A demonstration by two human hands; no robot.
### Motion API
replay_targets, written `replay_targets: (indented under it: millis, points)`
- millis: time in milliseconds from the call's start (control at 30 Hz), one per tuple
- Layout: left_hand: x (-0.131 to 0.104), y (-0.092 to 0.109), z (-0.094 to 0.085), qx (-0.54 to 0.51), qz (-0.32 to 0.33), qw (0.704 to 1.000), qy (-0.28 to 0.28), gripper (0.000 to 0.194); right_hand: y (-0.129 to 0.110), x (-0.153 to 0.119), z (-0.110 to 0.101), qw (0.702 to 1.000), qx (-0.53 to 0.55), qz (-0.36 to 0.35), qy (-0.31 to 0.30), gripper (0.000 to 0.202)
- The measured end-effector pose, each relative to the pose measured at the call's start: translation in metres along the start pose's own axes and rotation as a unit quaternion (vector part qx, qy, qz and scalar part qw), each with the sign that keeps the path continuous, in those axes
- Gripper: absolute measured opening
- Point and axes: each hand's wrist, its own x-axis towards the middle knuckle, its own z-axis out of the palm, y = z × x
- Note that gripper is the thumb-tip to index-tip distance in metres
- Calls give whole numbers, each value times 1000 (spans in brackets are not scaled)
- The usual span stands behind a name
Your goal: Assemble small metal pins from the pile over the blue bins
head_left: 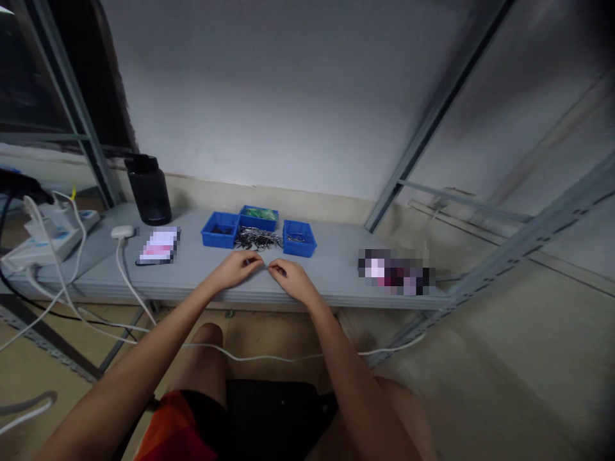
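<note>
Left hand (237,269): centre, fingertips together, contents unclear
Right hand (293,278): just beside, likewise
Metal pieces (258,239): centre, between blue boxes (219,241)

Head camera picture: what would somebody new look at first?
Probably the three blue trays, standing on the grey shelf around a pile of thin pieces. Then the left hand and right hand, fingertips close together in front of it. A big black bottle stands farther left.
</note>
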Motion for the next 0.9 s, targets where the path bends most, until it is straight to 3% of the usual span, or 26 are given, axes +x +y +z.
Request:
replay_targets:
  millis: [233, 500, 733, 900]
  points:
    - [-1, 2, -1, -69, 20, 997, -31, 17, -1, 1, -1, 1000, 16, -12, -20, 18]
    - [1, -1, 1, -35, 40, 998, -34, 20, -1, 2, 0, 999, 0, -33, -33, 18]
    - [0, -1, 2, -37, -22, 999, 10, 16, 1, 0, 0, 998, 64, 15, -10, 19]
    - [0, -6, 4, -48, -17, 999, -17, 17, 1, -1, 0, 995, 93, 32, 6, 24]
